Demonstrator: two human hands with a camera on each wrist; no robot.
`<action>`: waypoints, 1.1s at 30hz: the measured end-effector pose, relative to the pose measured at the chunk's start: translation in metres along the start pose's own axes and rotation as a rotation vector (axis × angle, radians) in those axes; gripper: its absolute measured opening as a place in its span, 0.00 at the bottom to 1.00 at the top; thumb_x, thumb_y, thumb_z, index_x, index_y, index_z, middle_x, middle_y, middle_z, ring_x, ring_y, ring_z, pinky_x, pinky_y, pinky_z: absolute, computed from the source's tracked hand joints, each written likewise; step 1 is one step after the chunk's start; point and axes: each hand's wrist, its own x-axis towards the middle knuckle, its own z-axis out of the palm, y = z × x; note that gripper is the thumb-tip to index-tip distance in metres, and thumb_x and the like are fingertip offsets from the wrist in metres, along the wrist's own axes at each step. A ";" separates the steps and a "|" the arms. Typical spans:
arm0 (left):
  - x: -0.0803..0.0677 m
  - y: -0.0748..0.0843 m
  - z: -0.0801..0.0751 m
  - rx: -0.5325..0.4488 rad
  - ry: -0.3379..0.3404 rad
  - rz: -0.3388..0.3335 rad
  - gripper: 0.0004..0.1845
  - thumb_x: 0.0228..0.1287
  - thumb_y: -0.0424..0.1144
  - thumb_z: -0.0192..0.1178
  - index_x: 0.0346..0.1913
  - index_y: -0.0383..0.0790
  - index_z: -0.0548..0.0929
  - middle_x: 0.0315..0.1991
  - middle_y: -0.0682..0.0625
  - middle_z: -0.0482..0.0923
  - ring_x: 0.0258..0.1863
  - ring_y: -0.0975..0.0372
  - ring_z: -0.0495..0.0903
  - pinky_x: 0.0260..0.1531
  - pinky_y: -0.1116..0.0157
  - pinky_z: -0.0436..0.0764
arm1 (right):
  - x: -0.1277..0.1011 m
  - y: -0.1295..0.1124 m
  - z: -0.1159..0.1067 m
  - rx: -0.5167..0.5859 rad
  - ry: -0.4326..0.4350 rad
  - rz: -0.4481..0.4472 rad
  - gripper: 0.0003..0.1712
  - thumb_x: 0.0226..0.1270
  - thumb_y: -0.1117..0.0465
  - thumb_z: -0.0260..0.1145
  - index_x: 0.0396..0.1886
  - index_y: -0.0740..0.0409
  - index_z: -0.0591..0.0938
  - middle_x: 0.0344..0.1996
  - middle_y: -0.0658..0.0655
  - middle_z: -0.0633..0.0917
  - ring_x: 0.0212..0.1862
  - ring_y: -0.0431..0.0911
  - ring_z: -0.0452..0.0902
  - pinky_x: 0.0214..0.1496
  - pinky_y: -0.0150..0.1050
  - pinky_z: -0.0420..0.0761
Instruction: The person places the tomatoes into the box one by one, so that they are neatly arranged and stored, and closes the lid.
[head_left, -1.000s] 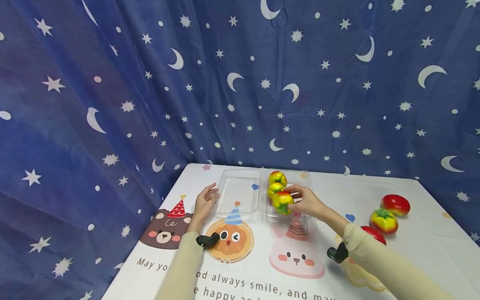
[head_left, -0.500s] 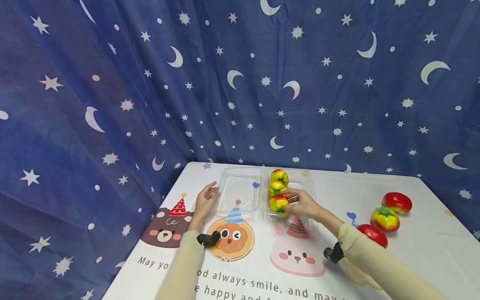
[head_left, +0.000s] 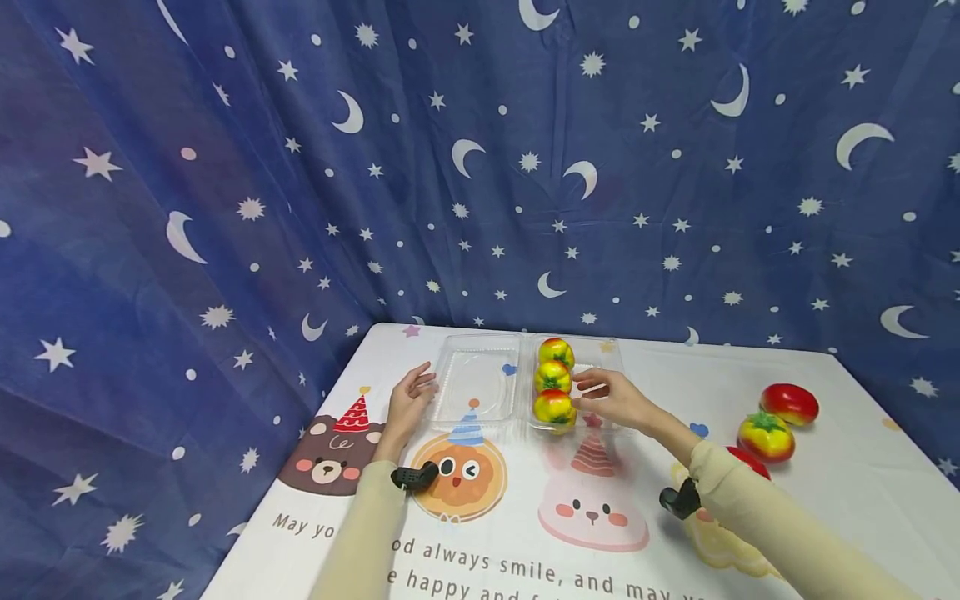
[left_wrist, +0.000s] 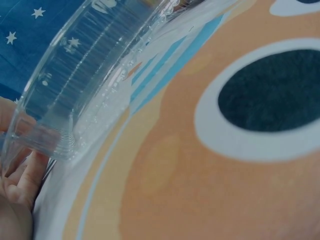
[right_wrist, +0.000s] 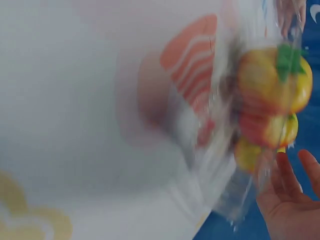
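A clear plastic clamshell container [head_left: 480, 379] lies open on the table, and in the left wrist view its lid [left_wrist: 75, 100] fills the upper left. Its right half holds three yellow-red toy tomatoes in a row: far [head_left: 556, 350], middle [head_left: 552, 377] and near [head_left: 555, 408]. My right hand [head_left: 588, 392] hovers just right of the near tomato with relaxed fingers and holds nothing. The right wrist view shows this hand [right_wrist: 285, 195] beside the tomatoes [right_wrist: 272, 85]. With straight fingers, my left hand [head_left: 420, 385] rests against the lid's left edge.
Three more toy tomatoes lie at the right of the table: a red one [head_left: 789, 403], a yellow-red one [head_left: 766, 436] and a red one [head_left: 746, 461] partly behind my right sleeve. A cartoon-printed cloth [head_left: 525, 533] covers the table. A starry blue curtain [head_left: 225, 208] hangs behind and to the left.
My right hand set the third tomato down at the near end of the row in the container, let go and drew slightly back. The left hand has stayed put.
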 end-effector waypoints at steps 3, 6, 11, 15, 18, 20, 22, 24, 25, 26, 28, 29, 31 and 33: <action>0.000 0.000 0.000 0.011 0.001 0.007 0.28 0.65 0.25 0.59 0.69 0.33 0.71 0.58 0.33 0.77 0.56 0.45 0.79 0.44 0.71 0.78 | -0.003 0.002 -0.014 -0.019 0.026 -0.002 0.28 0.66 0.58 0.68 0.61 0.69 0.76 0.54 0.71 0.80 0.51 0.59 0.81 0.53 0.49 0.81; 0.001 0.000 -0.001 0.017 0.002 0.002 0.28 0.66 0.24 0.58 0.69 0.33 0.71 0.58 0.33 0.77 0.56 0.45 0.78 0.44 0.72 0.78 | -0.007 0.005 -0.029 -0.035 0.043 -0.010 0.28 0.67 0.57 0.67 0.61 0.69 0.76 0.54 0.71 0.80 0.51 0.60 0.81 0.52 0.49 0.81; 0.000 -0.001 -0.001 0.009 0.001 -0.010 0.27 0.67 0.25 0.58 0.69 0.33 0.71 0.58 0.34 0.77 0.56 0.45 0.78 0.43 0.74 0.77 | -0.022 0.017 -0.059 -0.094 0.079 0.029 0.27 0.70 0.57 0.65 0.61 0.71 0.75 0.56 0.72 0.79 0.54 0.62 0.80 0.53 0.51 0.81; -0.001 0.000 0.000 -0.007 -0.013 -0.004 0.27 0.68 0.26 0.58 0.69 0.32 0.70 0.60 0.32 0.75 0.58 0.43 0.76 0.43 0.76 0.76 | -0.041 0.037 -0.087 -0.164 0.114 0.099 0.28 0.72 0.54 0.63 0.61 0.71 0.75 0.56 0.73 0.78 0.53 0.64 0.79 0.51 0.52 0.82; -0.002 0.000 0.001 -0.015 -0.017 -0.004 0.27 0.68 0.26 0.58 0.69 0.31 0.70 0.60 0.31 0.75 0.58 0.41 0.76 0.43 0.76 0.76 | -0.058 0.053 -0.109 -0.215 0.133 0.162 0.30 0.73 0.52 0.61 0.62 0.73 0.73 0.56 0.75 0.78 0.54 0.67 0.77 0.49 0.53 0.82; -0.002 0.001 0.001 -0.007 -0.014 -0.003 0.27 0.68 0.26 0.57 0.69 0.31 0.70 0.60 0.31 0.75 0.58 0.42 0.76 0.43 0.76 0.76 | -0.070 0.063 -0.125 -0.232 0.152 0.191 0.31 0.74 0.52 0.60 0.63 0.74 0.71 0.57 0.76 0.76 0.55 0.69 0.75 0.48 0.54 0.82; -0.002 0.002 0.001 0.006 -0.006 -0.003 0.27 0.67 0.26 0.58 0.69 0.32 0.70 0.60 0.32 0.76 0.56 0.43 0.78 0.43 0.75 0.76 | -0.080 0.071 -0.140 -0.238 0.185 0.204 0.32 0.75 0.50 0.59 0.63 0.75 0.71 0.57 0.78 0.75 0.55 0.70 0.74 0.47 0.54 0.83; -0.001 0.003 0.001 0.020 -0.002 -0.003 0.27 0.67 0.26 0.58 0.69 0.33 0.70 0.59 0.33 0.76 0.55 0.45 0.78 0.43 0.75 0.77 | -0.088 0.081 -0.155 -0.243 0.227 0.215 0.33 0.74 0.49 0.58 0.62 0.75 0.71 0.56 0.79 0.74 0.53 0.70 0.74 0.47 0.54 0.83; -0.001 0.003 0.001 0.022 -0.001 -0.006 0.27 0.67 0.26 0.58 0.69 0.33 0.70 0.59 0.34 0.76 0.55 0.46 0.78 0.43 0.75 0.77 | -0.091 0.086 -0.161 -0.241 0.248 0.224 0.34 0.74 0.48 0.58 0.62 0.75 0.71 0.56 0.79 0.74 0.52 0.70 0.74 0.47 0.55 0.82; -0.001 0.003 0.001 0.025 -0.002 -0.006 0.27 0.67 0.27 0.58 0.69 0.33 0.70 0.59 0.34 0.76 0.55 0.46 0.78 0.43 0.75 0.77 | -0.094 0.093 -0.167 -0.246 0.285 0.248 0.34 0.73 0.47 0.59 0.61 0.74 0.73 0.53 0.77 0.77 0.50 0.66 0.75 0.45 0.52 0.83; -0.001 0.002 0.001 0.023 -0.003 -0.007 0.27 0.67 0.27 0.58 0.69 0.33 0.70 0.59 0.34 0.76 0.56 0.46 0.78 0.43 0.76 0.77 | -0.100 0.103 -0.177 -0.246 0.315 0.278 0.34 0.72 0.46 0.59 0.60 0.74 0.73 0.53 0.78 0.76 0.49 0.66 0.73 0.48 0.55 0.82; -0.001 0.002 0.001 0.017 -0.005 -0.008 0.27 0.67 0.27 0.58 0.69 0.33 0.70 0.60 0.33 0.76 0.56 0.45 0.78 0.43 0.76 0.76 | -0.103 0.108 -0.180 -0.241 0.323 0.296 0.34 0.72 0.47 0.60 0.60 0.75 0.73 0.52 0.79 0.75 0.49 0.66 0.72 0.49 0.56 0.81; -0.001 0.002 0.001 0.009 -0.010 -0.008 0.27 0.68 0.27 0.58 0.69 0.33 0.70 0.60 0.32 0.75 0.58 0.44 0.77 0.43 0.77 0.76 | -0.109 0.114 -0.185 -0.236 0.326 0.334 0.34 0.72 0.48 0.60 0.60 0.76 0.72 0.53 0.80 0.75 0.50 0.68 0.72 0.49 0.55 0.81; -0.001 0.001 0.001 -0.001 -0.014 -0.010 0.27 0.68 0.27 0.58 0.70 0.33 0.70 0.60 0.32 0.75 0.58 0.43 0.76 0.44 0.76 0.76 | -0.116 0.118 -0.187 -0.231 0.290 0.350 0.35 0.73 0.49 0.59 0.61 0.79 0.69 0.54 0.82 0.72 0.52 0.71 0.70 0.50 0.56 0.81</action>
